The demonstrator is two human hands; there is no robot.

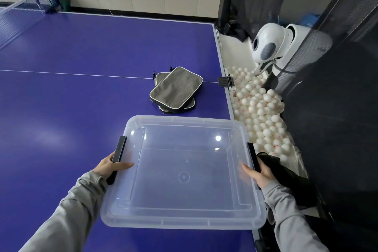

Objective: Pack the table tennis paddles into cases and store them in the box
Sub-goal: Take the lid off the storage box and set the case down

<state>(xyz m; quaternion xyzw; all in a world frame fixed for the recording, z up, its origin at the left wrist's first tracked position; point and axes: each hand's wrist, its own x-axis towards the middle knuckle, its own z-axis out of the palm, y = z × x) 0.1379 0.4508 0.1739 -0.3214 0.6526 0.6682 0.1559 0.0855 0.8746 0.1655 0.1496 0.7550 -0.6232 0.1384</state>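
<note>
A clear plastic box [184, 219] with its lid on sits on the blue table near the right edge, right in front of me. My left hand [111, 166] grips the black latch [119, 149] on the box's left side. My right hand [256, 174] holds the black latch [252, 156] on its right side. Beyond the box, two grey paddle cases [176, 89] with black edging lie stacked and zipped shut. No bare paddle is in sight.
The table's right edge [227, 88] runs just past the box. Beside it a white tray holds several white balls [259, 108], with a white ball machine [272, 45] and black netting behind. The table net [24, 8] stands far left.
</note>
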